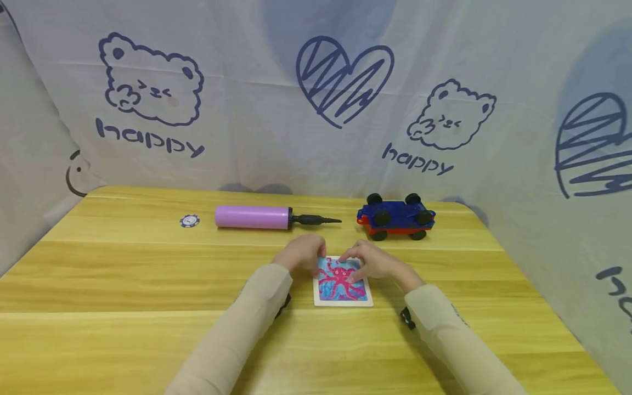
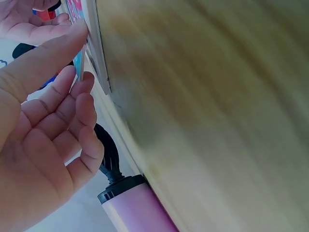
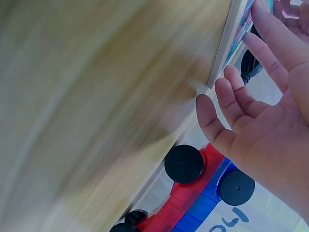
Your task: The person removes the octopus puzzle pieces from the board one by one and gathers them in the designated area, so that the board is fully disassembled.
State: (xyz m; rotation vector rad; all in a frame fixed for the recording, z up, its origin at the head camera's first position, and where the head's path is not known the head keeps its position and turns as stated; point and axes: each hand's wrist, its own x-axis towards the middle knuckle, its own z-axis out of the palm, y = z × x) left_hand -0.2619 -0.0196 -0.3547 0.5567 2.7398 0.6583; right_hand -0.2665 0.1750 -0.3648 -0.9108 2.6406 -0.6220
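Note:
A white-bordered card [image 1: 340, 288] with a pink octopus on blue lies on the wooden table [image 1: 123, 274], both hands at its far edge. My left hand [image 1: 303, 258] is at the card's far left corner. In the left wrist view its thumb [image 2: 58, 48] lies on the card [image 2: 99, 53] and its curled fingers [image 2: 79, 104] meet the edge, pinching it. My right hand [image 1: 357, 263] rests fairly straight fingers on the far right part of the picture. In the right wrist view its fingers [image 3: 236, 92] reach past the card's edge [image 3: 227, 53].
A purple hand pump [image 1: 252, 216] with a black nozzle lies behind the hands, with a small poker chip [image 1: 190, 220] left of it. At the back right stands a blue and red toy car [image 1: 395, 218]. A printed cloth [image 1: 316, 109] hangs behind the table.

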